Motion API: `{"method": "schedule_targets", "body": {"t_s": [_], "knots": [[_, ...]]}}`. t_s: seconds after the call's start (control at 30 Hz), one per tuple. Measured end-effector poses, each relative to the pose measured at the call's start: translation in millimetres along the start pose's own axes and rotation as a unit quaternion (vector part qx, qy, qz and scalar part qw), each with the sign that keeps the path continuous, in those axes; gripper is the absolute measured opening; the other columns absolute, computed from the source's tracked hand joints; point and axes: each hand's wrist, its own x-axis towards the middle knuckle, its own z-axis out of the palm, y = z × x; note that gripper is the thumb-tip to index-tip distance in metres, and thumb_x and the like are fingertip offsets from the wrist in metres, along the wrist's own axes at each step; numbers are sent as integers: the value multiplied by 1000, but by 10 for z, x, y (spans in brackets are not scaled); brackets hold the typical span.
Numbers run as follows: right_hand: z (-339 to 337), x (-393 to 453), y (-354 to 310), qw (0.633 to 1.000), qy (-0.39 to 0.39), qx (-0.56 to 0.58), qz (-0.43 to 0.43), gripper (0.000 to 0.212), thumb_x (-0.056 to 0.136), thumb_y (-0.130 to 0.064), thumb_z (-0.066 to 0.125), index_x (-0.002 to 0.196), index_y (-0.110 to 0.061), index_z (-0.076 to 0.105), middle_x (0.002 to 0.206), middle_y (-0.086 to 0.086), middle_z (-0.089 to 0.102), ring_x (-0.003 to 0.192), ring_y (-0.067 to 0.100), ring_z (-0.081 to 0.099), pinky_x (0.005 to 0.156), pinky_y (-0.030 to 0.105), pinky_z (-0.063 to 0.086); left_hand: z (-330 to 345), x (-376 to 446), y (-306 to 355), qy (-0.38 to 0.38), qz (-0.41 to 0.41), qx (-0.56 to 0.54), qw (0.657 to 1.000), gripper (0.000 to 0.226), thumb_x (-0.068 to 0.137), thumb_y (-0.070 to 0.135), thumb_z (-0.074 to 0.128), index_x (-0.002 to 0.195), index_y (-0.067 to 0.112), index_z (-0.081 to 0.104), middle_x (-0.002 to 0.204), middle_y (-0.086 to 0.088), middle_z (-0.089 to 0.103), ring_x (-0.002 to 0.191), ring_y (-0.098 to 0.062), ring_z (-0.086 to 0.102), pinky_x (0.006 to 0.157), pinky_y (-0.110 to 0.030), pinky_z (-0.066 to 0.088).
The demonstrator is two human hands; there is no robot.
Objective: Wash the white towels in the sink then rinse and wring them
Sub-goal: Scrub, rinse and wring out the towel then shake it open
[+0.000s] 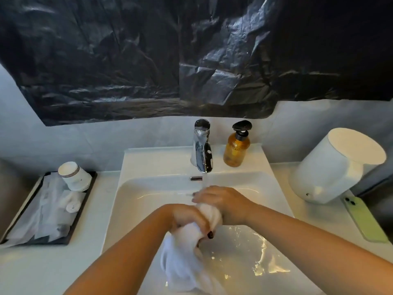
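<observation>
White terry cloth is clamped in both hands: the left hand (187,218) grips the towel (187,252) at its nearer part, the right hand (221,201) holds the far end, fingers curled over it. The twisted roll between them runs from the sink's (274,188) front edge toward the tap (202,150), under the water stream (205,179), and its loose tail hangs toward the front edge. Probably the wringing turn comes next, each hand against the other.
</observation>
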Motion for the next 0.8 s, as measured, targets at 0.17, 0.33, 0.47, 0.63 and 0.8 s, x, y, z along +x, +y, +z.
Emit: {"method": "schedule_targets", "body": {"t_s": [0.17,0.33,0.47,0.63,0.8], "knots": [[-253,206,-82,951,-220,-129,174,43,78,-41,69,115,-21,59,114,4,64,104,29,60,78,33,47,-22,121,108,239,19,268,933,46,76,30,77,117,15,64,101,-1,61,99,-25,63,84,-32,51],[-193,359,-84,908,-272,40,315,34,70,-37,78,76,-18,50,84,0,57,81,25,62,63,31,50,-20,119,157,355,55,477,802,52,76,43,75,119,21,55,110,-3,66,100,-24,63,77,-31,50],[-100,249,-146,790,-246,330,454,30,69,-26,77,92,-18,59,88,4,56,73,22,58,50,24,43,-70,169,136,369,92,633,674,70,81,49,70,135,15,43,106,-8,66,94,-29,65,70,-32,43],[-69,32,-284,635,-164,580,483,13,69,-14,61,80,-13,55,59,2,55,53,15,48,51,19,33,-120,169,162,371,202,671,610,65,82,41,69,135,15,40,98,-7,67,80,-29,62,67,-30,34],[-92,-18,-406,570,-93,686,443,14,61,-14,54,73,-8,50,57,5,49,40,13,42,39,15,26,-247,143,148,392,354,630,569,55,51,33,87,95,13,62,59,-2,60,46,-26,59,50,-25,41]]}}
